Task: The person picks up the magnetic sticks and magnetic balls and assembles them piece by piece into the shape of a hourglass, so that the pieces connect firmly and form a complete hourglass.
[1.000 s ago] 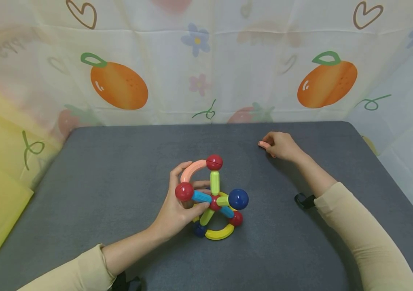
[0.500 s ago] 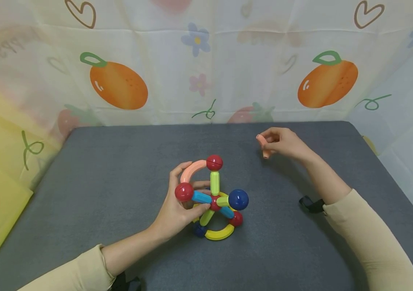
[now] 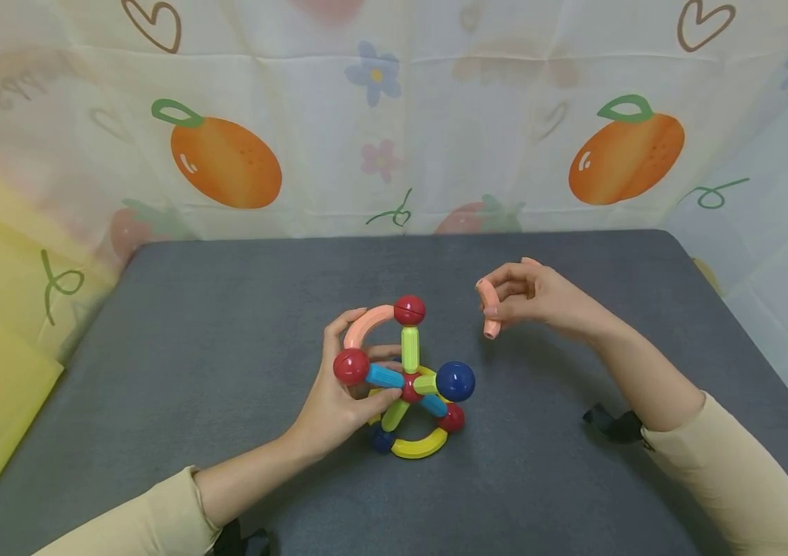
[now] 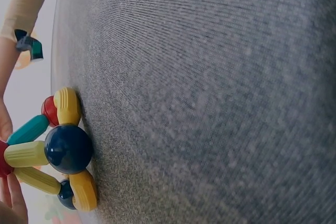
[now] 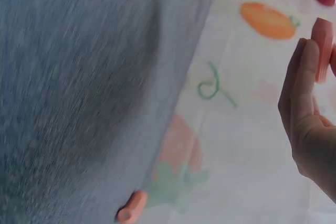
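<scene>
My left hand (image 3: 324, 413) grips a magnetic stick-and-ball structure at the table's middle, thumb at its central red ball and fingers behind. A pink curved rod (image 3: 364, 324) joins the top red ball (image 3: 409, 310) to the left red ball (image 3: 352, 367). A blue ball (image 3: 454, 381) sticks out to the right, and yellow curved rods (image 3: 421, 445) form the base. In the left wrist view, a dark blue ball (image 4: 68, 149) sits between yellow curved rods low by the table. Raised to the right, my right hand (image 3: 549, 305) pinches a loose pink curved rod (image 3: 488, 307) between thumb and fingers.
Another pink rod (image 5: 132, 207) lies on the table near its far edge, mostly hidden behind my right hand in the head view. The dark grey table (image 3: 248, 309) meets a printed cloth (image 3: 324, 154) at the back and sides.
My right hand has lifted the pink curved rod off the table and brought it nearer and slightly left, uncovering another pink rod behind. My left hand and the structure stay still.
</scene>
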`<state>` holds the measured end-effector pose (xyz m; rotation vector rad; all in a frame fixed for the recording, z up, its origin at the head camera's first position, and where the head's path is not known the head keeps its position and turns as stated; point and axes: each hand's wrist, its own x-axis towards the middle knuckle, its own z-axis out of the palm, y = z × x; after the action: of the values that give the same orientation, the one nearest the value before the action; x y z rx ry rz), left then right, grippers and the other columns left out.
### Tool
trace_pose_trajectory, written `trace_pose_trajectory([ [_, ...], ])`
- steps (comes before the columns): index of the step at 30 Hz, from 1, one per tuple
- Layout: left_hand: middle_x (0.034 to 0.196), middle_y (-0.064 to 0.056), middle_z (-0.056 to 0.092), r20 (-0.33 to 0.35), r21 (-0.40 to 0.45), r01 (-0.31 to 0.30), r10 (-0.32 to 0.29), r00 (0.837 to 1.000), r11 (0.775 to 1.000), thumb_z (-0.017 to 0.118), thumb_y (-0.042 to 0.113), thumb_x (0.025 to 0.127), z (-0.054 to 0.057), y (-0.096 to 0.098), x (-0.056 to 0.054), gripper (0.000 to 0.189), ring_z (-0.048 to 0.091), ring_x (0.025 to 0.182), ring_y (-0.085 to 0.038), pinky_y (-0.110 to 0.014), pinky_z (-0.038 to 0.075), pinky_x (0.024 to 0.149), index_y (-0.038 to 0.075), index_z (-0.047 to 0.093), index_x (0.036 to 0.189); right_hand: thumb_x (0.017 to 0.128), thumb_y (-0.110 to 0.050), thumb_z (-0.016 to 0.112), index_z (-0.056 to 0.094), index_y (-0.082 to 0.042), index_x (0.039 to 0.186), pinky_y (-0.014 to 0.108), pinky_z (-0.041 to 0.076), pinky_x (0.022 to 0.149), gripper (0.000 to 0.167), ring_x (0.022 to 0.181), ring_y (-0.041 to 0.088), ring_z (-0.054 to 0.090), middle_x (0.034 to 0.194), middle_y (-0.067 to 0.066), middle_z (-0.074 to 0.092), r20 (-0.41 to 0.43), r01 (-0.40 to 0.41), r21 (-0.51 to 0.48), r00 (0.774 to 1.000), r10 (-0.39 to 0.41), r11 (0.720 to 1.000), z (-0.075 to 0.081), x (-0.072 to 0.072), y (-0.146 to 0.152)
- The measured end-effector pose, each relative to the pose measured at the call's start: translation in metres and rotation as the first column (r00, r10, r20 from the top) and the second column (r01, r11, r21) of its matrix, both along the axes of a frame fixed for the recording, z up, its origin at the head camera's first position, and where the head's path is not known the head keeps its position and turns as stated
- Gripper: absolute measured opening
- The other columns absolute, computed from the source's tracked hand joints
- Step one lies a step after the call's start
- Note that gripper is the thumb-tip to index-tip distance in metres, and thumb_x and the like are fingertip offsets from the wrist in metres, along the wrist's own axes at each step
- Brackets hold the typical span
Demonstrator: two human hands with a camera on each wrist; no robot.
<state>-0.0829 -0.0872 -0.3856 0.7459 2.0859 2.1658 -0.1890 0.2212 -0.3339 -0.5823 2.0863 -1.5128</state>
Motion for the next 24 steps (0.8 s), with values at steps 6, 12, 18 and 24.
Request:
trace_pose_trajectory([
  [6, 0.137, -0.031, 0.052, 0.006, 0.001, -0.002, 0.002, 1.000, 1.000, 0.070, -0.008, 0.083, 0.000, 0.000, 0.000, 0.091, 0.067, 0.113, -0.006, -0.025, 0.057, 0.093, 0.012, 0.010, 0.147, 0.095, -0.017, 0.066, 0.055, -0.004, 0.111, 0.038, 0.023, 0.122, 0.024, 0.092, 0.025, 0.074, 0.095, 0.004, 0.071, 0.007, -0.022, -0.037, 1.000, 0.022, 0.999, 0.008, 0.015, -0.013],
  [12, 0.137, -0.029, 0.052, 0.014, -0.012, -0.006, 0.007, 1.000, 1.000, 0.071, -0.006, 0.083, 0.001, 0.000, 0.000, 0.091, 0.068, 0.114, -0.012, -0.026, 0.057, 0.093, 0.013, 0.010, 0.148, 0.097, -0.015, 0.061, 0.052, -0.001, 0.104, 0.044, 0.056, 0.096, 0.018, 0.093, 0.027, 0.073, 0.095, 0.006, 0.067, 0.070, -0.057, -0.110, 0.995, 0.065, 0.992, 0.014, 0.028, -0.022],
  [18, 0.139, -0.028, 0.051, 0.013, -0.003, -0.005, 0.006, 1.000, 1.000, 0.071, -0.006, 0.083, 0.001, 0.000, 0.000, 0.091, 0.067, 0.114, -0.007, -0.026, 0.057, 0.093, 0.013, 0.009, 0.148, 0.097, -0.012, 0.062, 0.053, -0.002, 0.113, 0.042, 0.060, 0.088, 0.021, 0.091, 0.022, 0.071, 0.101, 0.005, 0.067, 0.109, -0.075, -0.132, 0.990, 0.090, 0.988, 0.018, 0.038, -0.028],
  [24, 0.140, -0.028, 0.049, 0.010, 0.005, 0.000, 0.000, 1.000, 1.000, 0.071, -0.006, 0.083, 0.001, 0.000, 0.000, 0.091, 0.066, 0.113, -0.004, -0.025, 0.057, 0.092, 0.012, 0.009, 0.148, 0.097, -0.013, 0.062, 0.051, 0.000, 0.128, 0.042, 0.061, 0.083, 0.036, 0.092, 0.020, 0.072, 0.102, 0.005, 0.069, 0.130, -0.067, -0.132, 0.988, 0.085, 0.989, 0.021, 0.043, -0.029],
])
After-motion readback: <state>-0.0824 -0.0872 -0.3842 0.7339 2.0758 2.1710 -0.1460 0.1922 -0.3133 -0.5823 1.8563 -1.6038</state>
